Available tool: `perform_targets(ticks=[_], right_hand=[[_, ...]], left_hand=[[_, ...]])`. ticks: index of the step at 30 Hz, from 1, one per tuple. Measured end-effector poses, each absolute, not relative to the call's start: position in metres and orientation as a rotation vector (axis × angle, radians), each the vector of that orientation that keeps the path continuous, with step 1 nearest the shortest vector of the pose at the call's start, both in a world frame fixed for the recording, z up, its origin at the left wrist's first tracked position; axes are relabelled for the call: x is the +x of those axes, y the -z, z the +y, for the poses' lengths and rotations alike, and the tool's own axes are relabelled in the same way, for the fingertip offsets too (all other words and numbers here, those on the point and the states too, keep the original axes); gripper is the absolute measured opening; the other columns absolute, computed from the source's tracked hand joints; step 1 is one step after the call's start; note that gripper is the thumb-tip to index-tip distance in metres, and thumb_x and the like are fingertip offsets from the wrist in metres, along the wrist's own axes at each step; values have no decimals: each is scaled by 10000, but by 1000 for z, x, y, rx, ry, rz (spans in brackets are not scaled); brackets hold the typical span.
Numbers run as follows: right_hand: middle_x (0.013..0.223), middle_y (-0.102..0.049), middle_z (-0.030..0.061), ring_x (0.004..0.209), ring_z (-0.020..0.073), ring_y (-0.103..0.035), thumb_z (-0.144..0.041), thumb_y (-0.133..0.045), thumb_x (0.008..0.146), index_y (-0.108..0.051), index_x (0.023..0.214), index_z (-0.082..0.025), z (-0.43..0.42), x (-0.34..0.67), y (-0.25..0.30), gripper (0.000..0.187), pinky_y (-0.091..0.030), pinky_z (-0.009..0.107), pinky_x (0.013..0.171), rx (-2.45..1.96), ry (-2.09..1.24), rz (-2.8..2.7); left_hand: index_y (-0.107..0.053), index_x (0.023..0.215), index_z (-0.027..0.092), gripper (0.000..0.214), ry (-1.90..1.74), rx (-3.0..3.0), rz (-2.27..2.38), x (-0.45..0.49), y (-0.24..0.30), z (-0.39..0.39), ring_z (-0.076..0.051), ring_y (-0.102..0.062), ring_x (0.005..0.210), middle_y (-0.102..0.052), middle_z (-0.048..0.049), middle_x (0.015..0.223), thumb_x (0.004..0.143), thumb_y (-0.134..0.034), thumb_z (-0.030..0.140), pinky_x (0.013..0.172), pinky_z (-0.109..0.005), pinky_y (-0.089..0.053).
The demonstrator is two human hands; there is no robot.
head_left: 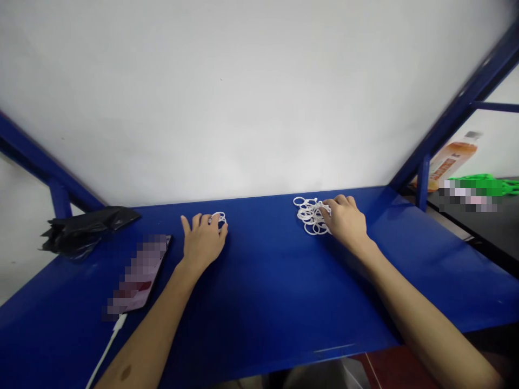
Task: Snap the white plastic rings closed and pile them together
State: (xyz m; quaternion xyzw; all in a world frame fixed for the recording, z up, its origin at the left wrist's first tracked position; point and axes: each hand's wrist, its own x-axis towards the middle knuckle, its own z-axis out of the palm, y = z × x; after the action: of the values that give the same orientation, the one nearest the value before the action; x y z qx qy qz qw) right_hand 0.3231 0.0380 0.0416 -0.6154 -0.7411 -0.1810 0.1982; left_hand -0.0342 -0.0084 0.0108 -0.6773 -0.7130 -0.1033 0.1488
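Note:
My left hand point(203, 239) rests palm down on the blue shelf point(267, 281), fingers spread, fingertips on a couple of small white rings point(219, 218). My right hand point(344, 220) lies on the right side of a loose pile of several white rings point(310, 216) near the white back wall, its fingers curled and touching the pile's edge. I cannot make out whether it pinches a ring.
A phone point(140, 273) with a white cable point(106, 350) lies at the left front. A crumpled black bag point(85, 231) sits at the far left. Blue frame struts point(458, 105) rise at both sides. An orange bottle point(452, 158) and green item point(482, 183) are beyond the right strut.

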Motion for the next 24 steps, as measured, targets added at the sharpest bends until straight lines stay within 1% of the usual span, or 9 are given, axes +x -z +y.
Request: perform_targets(ticks=[4, 7, 10, 13, 16, 17, 19, 22, 24], right_hand=[[1011, -631, 161, 991, 314, -508, -353, -497, 981, -655, 1215, -152, 32, 313, -45, 347, -515, 391, 712, -1591, 501, -2065], [1022, -630, 161, 991, 315, -513, -337, -491, 990, -623, 1258, -137, 23, 297, -44, 360, -519, 459, 810, -1384, 430, -2177], [1039, -629, 150, 984, 301, -533, -313, -499, 990, -598, 1282, -145, 11, 278, -38, 351, -520, 490, 866, -1158, 267, -2350], [1084, -612, 125, 988, 269, -569, -321, -530, 981, -507, 1382, -183, -2, 262, -30, 424, -541, 463, 871, -994, -5, -2480], [1144, -588, 110, 934, 212, -615, -333, -566, 968, -341, 1492, -195, -12, 253, -24, 587, -563, 390, 829, -908, -313, -2512], [1134, -589, 102, 895, 193, -623, -333, -570, 967, -324, 1496, -192, -13, 251, -24, 601, -565, 363, 798, -890, -392, -2505], [1050, -605, 71, 810, 165, -619, -326, -557, 976, -425, 1415, -189, -14, 251, -24, 478, -548, 317, 735, -850, -487, -2495], [904, -606, 29, 731, 139, -587, -306, -529, 993, -609, 1105, -187, -11, 252, -26, 183, -494, 272, 677, -806, -535, -2483], [864, -603, 18, 713, 128, -573, -306, -535, 992, -622, 998, -184, -9, 254, -27, 149, -469, 259, 665, -816, -545, -2452]], left_hand=[[-654, 1183, 150, 363, 376, -2019, -1951, -21, -13, -13, -360, -519, 1166, -680, -157, 1107, 916, -505, 345, 1145, -610, -230], [-687, 1026, 182, 218, 502, -2130, -1892, -10, -17, -17, -330, -546, 1082, -689, -120, 1010, 909, -533, 283, 1130, -591, -271], [-677, 947, 211, 144, 664, -2226, -1798, 2, -20, -21, -286, -551, 1023, -687, -77, 957, 920, -537, 233, 1111, -544, -318], [-664, 913, 208, 127, 901, -2329, -1696, 15, -24, -27, -261, -528, 1010, -674, -70, 974, 938, -548, 255, 978, -442, -436], [-641, 845, 206, 130, 1191, -2423, -1662, 29, -30, -35, -206, -531, 904, -648, -39, 891, 931, -586, 287, 858, -350, -467], [-628, 809, 208, 142, 1266, -2477, -1666, 34, -31, -37, -185, -538, 858, -640, -19, 844, 925, -596, 283, 826, -324, -468], [-617, 756, 210, 182, 1354, -2596, -1716, 42, -33, -42, -150, -543, 757, -617, 15, 752, 923, -590, 275, 746, -280, -461], [-629, 745, 208, 226, 1440, -2692, -1828, 49, -33, -47, -114, -538, 646, -613, 38, 689, 936, -556, 304, 637, -243, -425], [-638, 768, 206, 233, 1492, -2706, -1905, 50, -32, -47, -106, -552, 629, -634, 42, 686, 943, -539, 324, 616, -235, -414]])
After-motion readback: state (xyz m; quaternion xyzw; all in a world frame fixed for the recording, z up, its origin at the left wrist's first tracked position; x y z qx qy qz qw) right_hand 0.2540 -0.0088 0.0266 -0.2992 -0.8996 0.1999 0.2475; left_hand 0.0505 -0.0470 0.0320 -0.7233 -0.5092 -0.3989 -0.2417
